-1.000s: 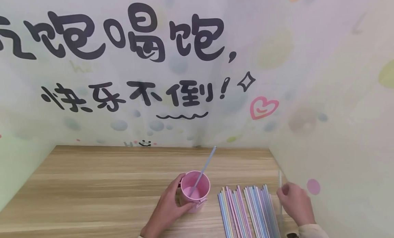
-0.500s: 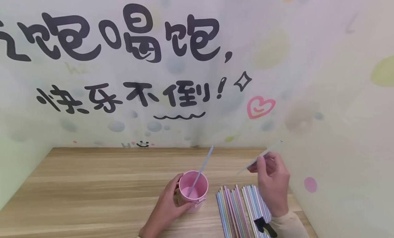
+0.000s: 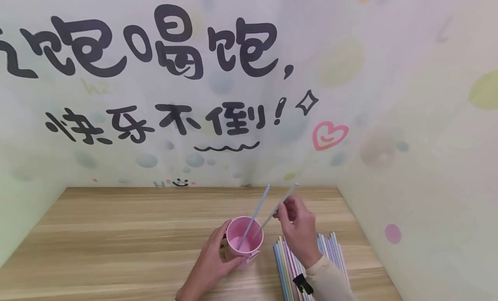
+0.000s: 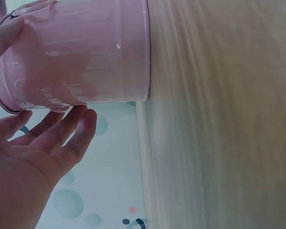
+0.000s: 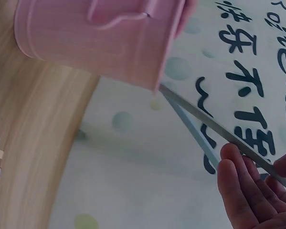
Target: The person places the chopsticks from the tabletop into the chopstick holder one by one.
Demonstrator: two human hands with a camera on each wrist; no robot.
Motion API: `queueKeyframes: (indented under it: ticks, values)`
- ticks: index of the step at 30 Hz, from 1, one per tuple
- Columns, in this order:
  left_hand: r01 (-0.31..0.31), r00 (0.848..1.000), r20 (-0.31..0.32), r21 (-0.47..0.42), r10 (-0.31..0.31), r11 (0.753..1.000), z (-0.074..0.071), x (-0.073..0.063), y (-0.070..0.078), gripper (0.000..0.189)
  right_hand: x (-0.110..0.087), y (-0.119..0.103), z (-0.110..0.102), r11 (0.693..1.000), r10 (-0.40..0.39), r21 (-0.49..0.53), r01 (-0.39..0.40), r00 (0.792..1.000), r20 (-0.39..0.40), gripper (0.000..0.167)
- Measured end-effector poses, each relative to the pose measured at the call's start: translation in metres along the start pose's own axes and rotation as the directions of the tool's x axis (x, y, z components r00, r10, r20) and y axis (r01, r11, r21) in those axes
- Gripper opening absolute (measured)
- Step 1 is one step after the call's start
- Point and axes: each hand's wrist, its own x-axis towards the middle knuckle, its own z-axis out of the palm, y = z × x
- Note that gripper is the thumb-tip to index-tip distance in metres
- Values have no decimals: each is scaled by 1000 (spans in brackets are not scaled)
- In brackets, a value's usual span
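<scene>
A pink bucket-shaped cup [image 3: 235, 232] stands upright on the wooden table. My left hand [image 3: 212, 257] grips its side, thumb at the front and fingers round the back; in the left wrist view those fingers [image 4: 78, 136] lie along the pink wall. One blue straw [image 3: 258, 209] leans inside, its upper end well above the rim. Just right of the cup, my right hand [image 3: 299, 227] pinches a grey-green straw [image 5: 205, 118] between thumb and fingers. It slants down to the left, its lower end within the cup's mouth in the head view.
Pastel straws lie in two side-by-side groups, a left group [image 3: 282, 266] and a right group [image 3: 335, 251], partly hidden under the right forearm. A patterned back wall [image 3: 128, 167] and a right-hand wall [image 3: 424, 184] border the table [image 3: 128, 240].
My right hand lifted the grey-green straw from the table's right side and carried it left to the cup, tilting it on the way. The left hand keeps holding the cup in place.
</scene>
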Motion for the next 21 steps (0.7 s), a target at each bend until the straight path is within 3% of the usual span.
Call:
queueKeyframes:
  ticks: [6, 13, 21]
  values:
    - [-12, 1000, -7, -7, 11, 1000, 0, 1, 1, 98, -3, 5, 16, 994, 60, -96, -53, 995, 78, 3]
    - [-18, 1000, -14, -12, 18, 1000, 0, 1, 2, 98, -7, 11, 26, 966, 224, -154, -206, 968, 109, 5]
    - [-24, 1000, -18, -73, 23, 997, 1, 0, 2, 100, -13, 17, 15, 935, 326, -187, -303, 939, 109, 10]
